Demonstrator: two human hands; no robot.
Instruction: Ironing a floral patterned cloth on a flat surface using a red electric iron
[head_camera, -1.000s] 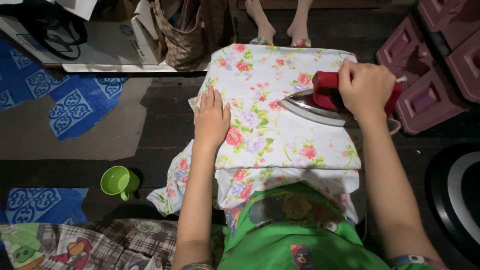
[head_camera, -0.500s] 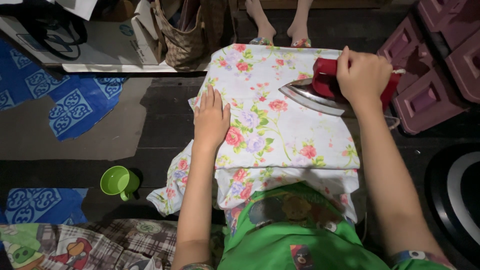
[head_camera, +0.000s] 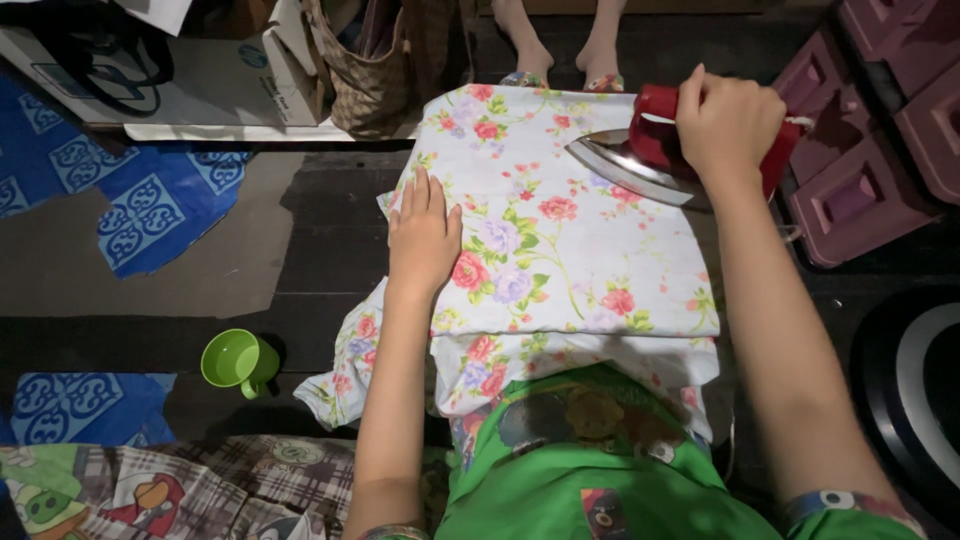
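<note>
Red plastic filled my right hand (head_camera: 728, 122): my fingers were wrapped tight around the handle of the iron (head_camera: 640, 160), which sat at the far right corner of the flowered cloth (head_camera: 560, 230), its metal point aimed left across the fabric. By its look I judged the iron heavy and stiff, with a smooth sole that would glide easily and burn anything that touched it, so the handle was the only safe place to take it. A cord seemed to run off behind my fist, though I could not make it out clearly.

My left hand (head_camera: 424, 235) lay flat and open on the near left part of the cloth, fingers together, palm pressing down, gripping nothing. The cloth I took to be thin, soft and light, likely to slide or bunch under the iron unless pinned. It was spread over a raised surface, with more of the same print hanging off the near edge above my green shirt (head_camera: 590, 470).

On the dark floor to my left stood a green cup (head_camera: 238, 362). Purple crates (head_camera: 880, 130) were stacked just right of the iron, and another person's bare feet (head_camera: 560, 60) showed beyond the far edge.
</note>
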